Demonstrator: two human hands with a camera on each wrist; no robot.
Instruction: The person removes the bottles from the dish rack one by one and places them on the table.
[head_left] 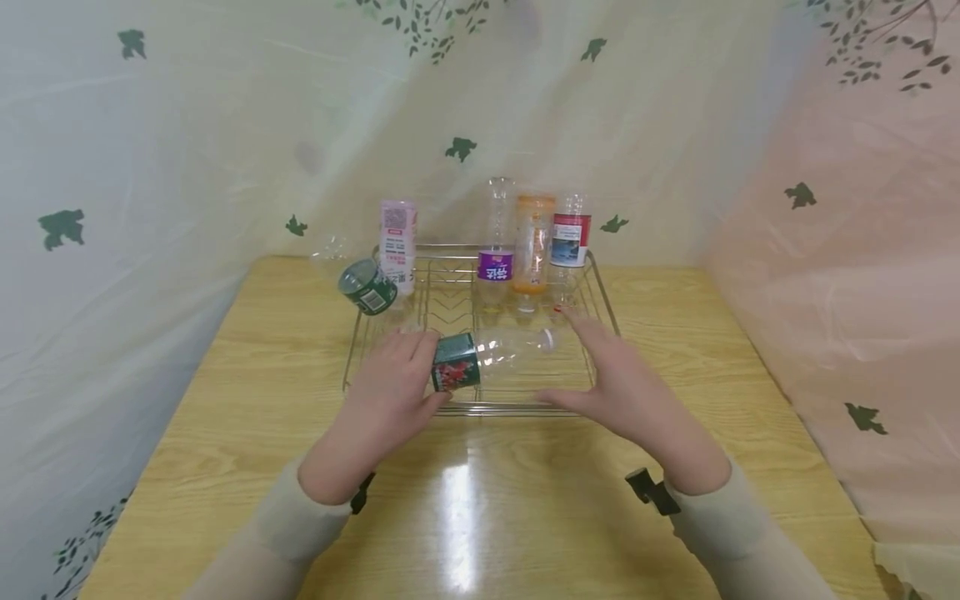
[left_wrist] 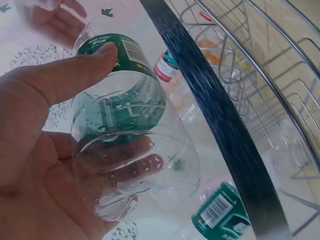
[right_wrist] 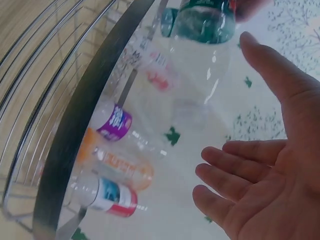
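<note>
My left hand (head_left: 393, 379) grips a clear plastic bottle (head_left: 456, 363) with a green label, near its base. The bottle lies sideways above the front of a wire rack (head_left: 487, 409), its white-capped neck pointing right. In the left wrist view the thumb presses on the label, and the fingers show through the clear plastic, with droplets on it. My right hand (head_left: 630, 383) is held to the right of the neck, apart from it. Its thumb and fingers are spread with nothing between them, as the right wrist view (right_wrist: 265, 175) also shows.
Several bottles stand neck down in the rack: a pink one (head_left: 397, 242), a purple-labelled one (head_left: 495, 266), an orange one (head_left: 533, 246) and a red-and-blue-labelled one (head_left: 571, 240). Another green-labelled bottle (head_left: 367, 287) leans at the rack's left. The wooden table (head_left: 675, 350) meets hanging cloth behind.
</note>
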